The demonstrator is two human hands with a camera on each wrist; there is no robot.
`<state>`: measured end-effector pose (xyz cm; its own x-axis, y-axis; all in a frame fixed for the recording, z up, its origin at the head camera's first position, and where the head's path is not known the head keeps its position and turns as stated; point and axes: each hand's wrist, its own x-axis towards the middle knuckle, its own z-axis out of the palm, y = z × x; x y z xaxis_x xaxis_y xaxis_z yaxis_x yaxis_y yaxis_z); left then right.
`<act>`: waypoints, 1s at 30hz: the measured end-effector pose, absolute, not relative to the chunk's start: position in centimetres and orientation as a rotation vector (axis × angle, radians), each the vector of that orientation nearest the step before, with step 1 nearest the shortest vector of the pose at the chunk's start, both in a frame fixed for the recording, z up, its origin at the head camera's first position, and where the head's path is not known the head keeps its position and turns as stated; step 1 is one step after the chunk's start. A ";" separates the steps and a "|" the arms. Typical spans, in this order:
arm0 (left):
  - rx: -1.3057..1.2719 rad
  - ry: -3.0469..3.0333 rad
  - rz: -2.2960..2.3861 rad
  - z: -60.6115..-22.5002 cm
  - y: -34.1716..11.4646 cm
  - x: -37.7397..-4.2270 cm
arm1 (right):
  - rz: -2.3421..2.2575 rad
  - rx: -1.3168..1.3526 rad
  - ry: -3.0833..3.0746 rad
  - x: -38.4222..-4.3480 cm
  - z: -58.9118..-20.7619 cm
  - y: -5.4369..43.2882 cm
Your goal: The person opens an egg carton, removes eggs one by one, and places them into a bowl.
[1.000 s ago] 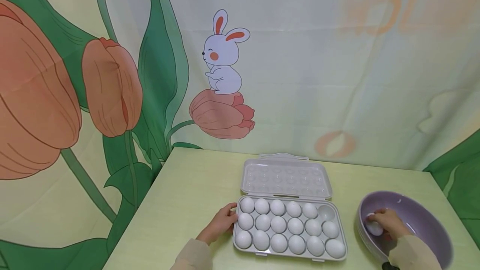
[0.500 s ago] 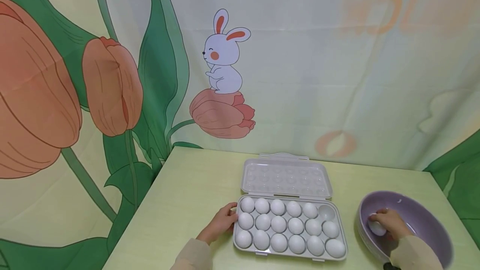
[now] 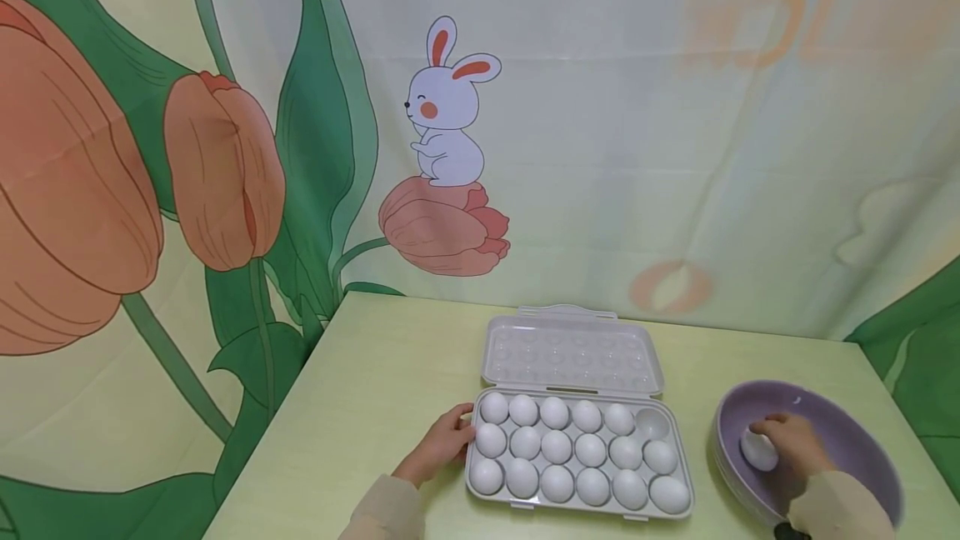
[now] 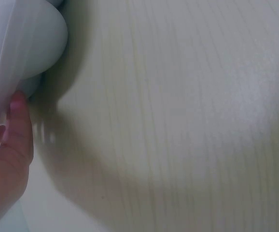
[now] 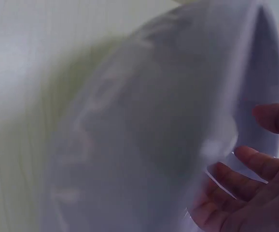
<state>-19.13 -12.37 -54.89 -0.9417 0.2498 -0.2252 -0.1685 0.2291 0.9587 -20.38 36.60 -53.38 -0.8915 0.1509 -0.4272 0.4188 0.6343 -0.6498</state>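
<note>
In the head view, a white plastic egg carton point(image 3: 581, 502) lies with its lid folded back, full of white eggs point(image 3: 557, 447) apart from one bare cup at its back right corner. My left hand point(image 3: 446, 442) pinches the carton's left edge; in the left wrist view the thumb and a finger point(image 4: 20, 128) lie on either side of that rim. Inside the purple bowl point(image 3: 847, 432) at right, a single egg point(image 3: 759, 450) sits near the left wall. My right hand point(image 3: 798, 442) reaches in with fingers spread, fingertips right at this egg; the right wrist view has the thumb apart from it.
The carton's lid point(image 3: 573, 352) lies flat toward the back wall. A dark thing point(image 3: 791, 532) shows below the bowl at the right sleeve. Behind the pale table point(image 3: 405, 357) hangs a curtain point(image 3: 600, 148) printed with tulips and a rabbit.
The egg in the bowl has shifted slightly right, and my right hand has moved right with its fingers now covering less of it. My left hand stays at the carton's edge.
</note>
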 end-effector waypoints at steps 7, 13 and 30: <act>0.085 2.161 1.781 -57.1 -12.6 -20.1 | -1.135 0.438 2.581 -20.5 -51.6 37.0; 0.096 2.163 1.786 -57.2 -12.7 -20.1 | -1.239 0.423 2.511 -20.4 -49.4 36.2; 0.089 2.168 1.772 -56.9 -12.6 -20.0 | -1.354 0.143 2.299 -20.5 -47.2 29.8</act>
